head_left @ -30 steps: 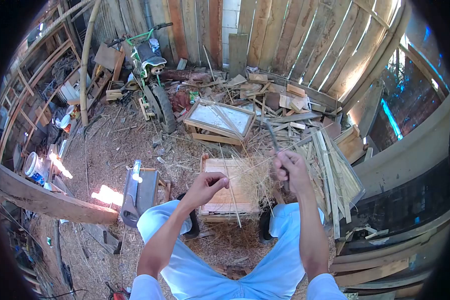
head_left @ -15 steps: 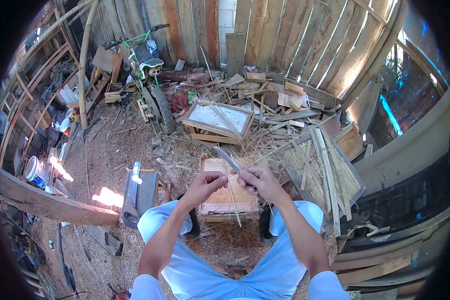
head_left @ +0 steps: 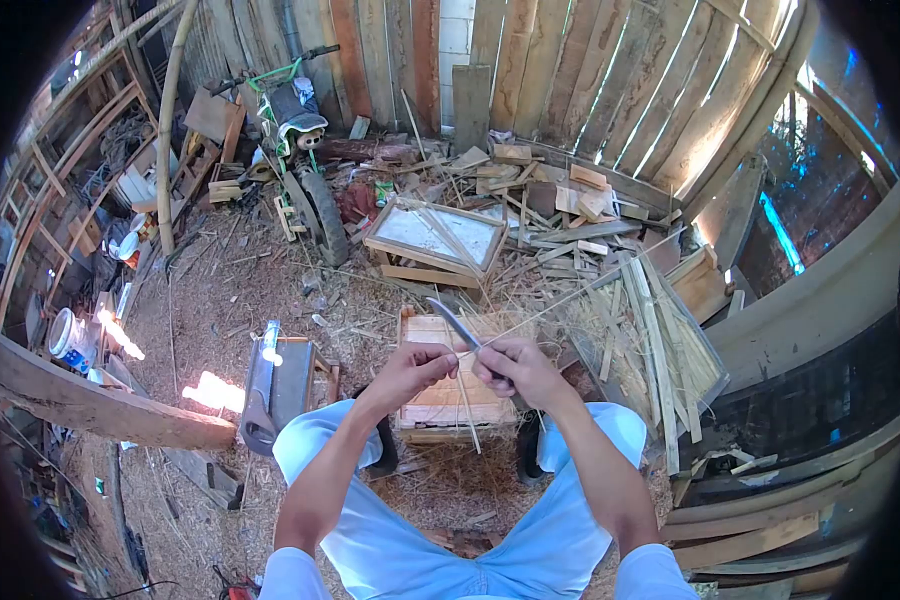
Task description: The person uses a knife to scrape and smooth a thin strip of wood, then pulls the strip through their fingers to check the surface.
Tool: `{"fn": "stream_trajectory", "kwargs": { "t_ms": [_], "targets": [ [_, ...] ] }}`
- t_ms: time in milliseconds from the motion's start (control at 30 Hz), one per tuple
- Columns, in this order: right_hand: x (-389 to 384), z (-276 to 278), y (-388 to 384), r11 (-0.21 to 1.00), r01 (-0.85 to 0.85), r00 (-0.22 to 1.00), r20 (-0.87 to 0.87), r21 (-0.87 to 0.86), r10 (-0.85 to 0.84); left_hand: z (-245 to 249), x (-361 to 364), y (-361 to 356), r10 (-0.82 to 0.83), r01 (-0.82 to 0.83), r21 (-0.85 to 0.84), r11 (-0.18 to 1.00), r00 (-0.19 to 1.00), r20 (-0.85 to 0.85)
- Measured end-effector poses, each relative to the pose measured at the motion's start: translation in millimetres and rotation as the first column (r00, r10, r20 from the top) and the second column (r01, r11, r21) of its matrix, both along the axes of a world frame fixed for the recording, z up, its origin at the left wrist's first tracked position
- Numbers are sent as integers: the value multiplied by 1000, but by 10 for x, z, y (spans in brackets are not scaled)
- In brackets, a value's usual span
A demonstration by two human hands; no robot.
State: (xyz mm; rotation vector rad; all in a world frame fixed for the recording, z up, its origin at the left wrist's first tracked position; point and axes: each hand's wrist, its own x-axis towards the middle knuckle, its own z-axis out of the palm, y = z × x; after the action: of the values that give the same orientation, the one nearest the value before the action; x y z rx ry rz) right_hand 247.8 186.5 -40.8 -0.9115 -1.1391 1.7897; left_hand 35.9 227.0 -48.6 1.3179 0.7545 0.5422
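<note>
My right hand (head_left: 523,372) is closed around the handle of a knife (head_left: 452,321), whose blade points up and to the left. Between the fingertips of my left hand (head_left: 416,373) is the end of a thin wooden strip (head_left: 580,297). The strip runs past the blade and my right hand toward the upper right. Both hands are close together above a low wooden box (head_left: 450,415) between my knees. Another thin strip (head_left: 468,412) lies across the box top.
A handsaw (head_left: 261,405) rests on a small bench (head_left: 293,385) to the left. At right, long strips (head_left: 655,345) lie on a slanted panel. A framed tray (head_left: 440,233), scrap wood (head_left: 560,200) and a green-framed motorbike (head_left: 305,150) stand farther back.
The knife has shifted slightly and its blade now sits lower, tilted more across the strip. The strip's far end shows more toward the upper right. My left hand has barely moved.
</note>
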Motion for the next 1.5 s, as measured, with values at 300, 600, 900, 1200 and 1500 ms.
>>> {"fn": "stream_trajectory", "kwargs": {
  "t_ms": [300,600,900,1200,1500],
  "targets": [
    [364,249,32,980,194,978,-86,45,-190,27,-71,10,1,-1,2,1000,1000,-13],
    [664,246,50,964,247,967,-92,102,-238,64,-81,-13,-1,4,49,999,998,-64],
    [717,204,38,891,450,888,-134,61,-439,9,-208,53,27,-25,37,999,998,-51],
    [107,164,13,994,82,994,69,69,-87,40,-45,31,-41,45,-89,995,998,41],
    [703,250,63,950,302,951,-86,76,-295,-8,-112,42,-51,54,-93,994,998,40]
  ]
}}
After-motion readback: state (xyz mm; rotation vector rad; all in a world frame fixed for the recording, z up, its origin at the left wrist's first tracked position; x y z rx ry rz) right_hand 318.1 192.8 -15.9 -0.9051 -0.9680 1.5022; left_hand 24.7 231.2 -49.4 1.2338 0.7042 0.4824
